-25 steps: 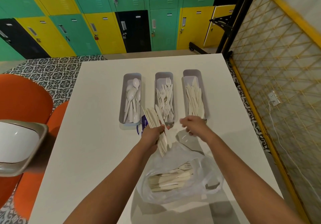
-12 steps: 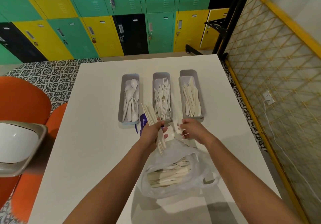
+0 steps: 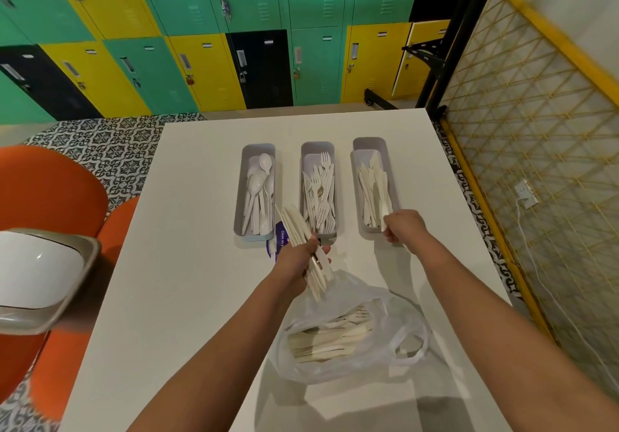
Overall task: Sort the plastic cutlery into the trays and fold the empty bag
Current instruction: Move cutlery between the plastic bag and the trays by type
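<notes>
— White plastic knives, a whole fan of them, are gripped in the left hand, fingers curled round the middle of the bunch, above the white table.

— And the right hand?

— It is at the near end of the right-hand grey oblong tray, the one with knives, fingers pinching one white knife over the tray's edge.

— The other trays?

— The left grey tray holds white spoons, the middle grey tray white forks; all three stand side by side, a little apart.

— Where is the bag?

— The thin clear plastic bag lies on the table nearer the person, between the forearms, with pale cutlery still inside. A small purple label peeks out just behind the left hand.
</notes>
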Available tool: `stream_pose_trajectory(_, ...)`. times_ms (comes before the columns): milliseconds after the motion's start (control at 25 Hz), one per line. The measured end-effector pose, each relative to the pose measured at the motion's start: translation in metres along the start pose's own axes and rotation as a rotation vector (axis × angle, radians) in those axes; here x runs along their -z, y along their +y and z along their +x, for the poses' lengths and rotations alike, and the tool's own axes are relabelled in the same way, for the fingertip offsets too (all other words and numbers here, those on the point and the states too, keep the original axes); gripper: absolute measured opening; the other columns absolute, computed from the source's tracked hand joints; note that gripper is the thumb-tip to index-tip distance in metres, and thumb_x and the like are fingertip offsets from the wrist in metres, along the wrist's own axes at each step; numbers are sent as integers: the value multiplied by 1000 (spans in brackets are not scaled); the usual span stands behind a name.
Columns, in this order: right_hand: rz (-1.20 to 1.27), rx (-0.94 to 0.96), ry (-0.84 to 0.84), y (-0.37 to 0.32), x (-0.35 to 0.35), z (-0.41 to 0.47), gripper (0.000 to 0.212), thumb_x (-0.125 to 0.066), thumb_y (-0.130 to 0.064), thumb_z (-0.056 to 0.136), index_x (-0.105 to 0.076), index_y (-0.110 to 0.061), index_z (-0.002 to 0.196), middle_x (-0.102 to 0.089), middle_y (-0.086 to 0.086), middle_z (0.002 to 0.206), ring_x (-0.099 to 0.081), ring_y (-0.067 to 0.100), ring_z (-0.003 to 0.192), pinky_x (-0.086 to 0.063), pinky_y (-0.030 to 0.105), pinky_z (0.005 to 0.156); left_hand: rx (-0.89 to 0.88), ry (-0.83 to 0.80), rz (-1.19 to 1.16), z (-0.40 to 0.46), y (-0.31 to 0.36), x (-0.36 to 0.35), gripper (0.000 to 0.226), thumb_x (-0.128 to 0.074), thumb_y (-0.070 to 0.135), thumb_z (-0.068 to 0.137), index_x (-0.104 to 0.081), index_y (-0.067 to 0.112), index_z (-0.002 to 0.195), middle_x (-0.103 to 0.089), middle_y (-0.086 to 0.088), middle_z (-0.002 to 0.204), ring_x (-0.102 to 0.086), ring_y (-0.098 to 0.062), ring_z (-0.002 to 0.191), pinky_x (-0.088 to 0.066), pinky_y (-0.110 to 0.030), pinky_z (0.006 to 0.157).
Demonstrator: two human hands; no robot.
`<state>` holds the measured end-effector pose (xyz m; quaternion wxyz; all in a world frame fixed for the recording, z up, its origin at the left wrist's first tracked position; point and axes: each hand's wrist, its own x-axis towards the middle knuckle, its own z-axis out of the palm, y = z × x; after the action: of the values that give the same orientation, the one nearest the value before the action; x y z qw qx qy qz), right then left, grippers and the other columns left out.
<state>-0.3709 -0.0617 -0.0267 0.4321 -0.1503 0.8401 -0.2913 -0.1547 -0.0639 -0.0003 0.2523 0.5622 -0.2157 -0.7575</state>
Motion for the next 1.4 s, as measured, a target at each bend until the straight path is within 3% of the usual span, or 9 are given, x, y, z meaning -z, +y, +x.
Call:
stream_pose_trajectory(120,-131,137,52,-6,3,3,19,-54,-19,89,-61,-3,97,-63,12,80,-56,24,63,-47,32,68,11,9,-4,-3,1,2,30,-51,8,95,-50,1,124,-64,-16,103,-60,-28,105,-48,-38,82)
stream_pose_trajectory(240,-135,250,58,-8,-3,-14,25,-58,-20,87,-63,-7,108,-63,10,113,-60,26,93,-48,33,82,7,13,-6,-4,1,6,19,-54,7,94,-53,5,112,-63,-12,94,-60,-26,102,-50,-36,78)
stream_pose_trajectory(400,-124,296,-303,-3,-28,-69,10,-57,-24,90,-61,-14,89,-62,4,91,-56,14,72,-45,24,60,-29,31,2,-6,0,11,5,-58,10,91,-59,7,95,-65,-9,84,-62,-19,77,-52,-30,71)
stream_pose_trajectory(520,-139,284,-520,8,-46,-100,8,-61,-23,88,-61,-15,87,-60,1,84,-58,15,70,-47,26,61,-69,37,47,-9,0,15,5,-60,13,91,-60,8,89,-64,-9,81,-61,-20,71,-53,-30,68)
stream_pose_trajectory(760,-122,320,-439,25,-62,-126,13,-64,-13,85,-59,-11,97,-61,7,77,-57,16,65,-49,23,56,-74,21,117,-18,-3,28,26,-62,11,89,-58,2,113,-64,-9,81,-60,-20,72,-52,-30,67)
stream_pose_trajectory(1000,-18,263,-400,33,-75,-147,9,-57,1,85,-61,-6,90,-59,10,71,-54,18,57,-52,29,59,-38,-11,272,-30,-1,49,26,-56,-3,87,-58,2,112,-64,-12,87,-59,-21,74,-52,-32,74)
stream_pose_trajectory(1160,79,241,-365,36,-89,-158,12,-56,4,85,-60,-7,84,-58,10,72,-55,21,58,-55,39,73,-60,-42,264,-38,4,65,29,-55,-3,87,-59,5,115,-67,-16,102,-63,-21,76,-53,-29,64)
stream_pose_trajectory(1280,158,219,-334,37,-94,-164,14,-49,8,86,-57,-3,87,-55,11,72,-55,23,58,-54,35,63,-65,-96,180,-44,9,71,17,-54,2,90,-62,10,102,-69,-10,89,-66,-19,71,-55,-28,56)
stream_pose_trajectory(1400,211,190,-305,42,-91,-162,11,-49,4,90,-53,-5,85,-52,11,71,-55,23,59,-50,30,55,-52,-115,153,-44,10,75,19,-51,-3,90,-60,13,97,-68,-7,86,-65,-19,76,-57,-34,69)
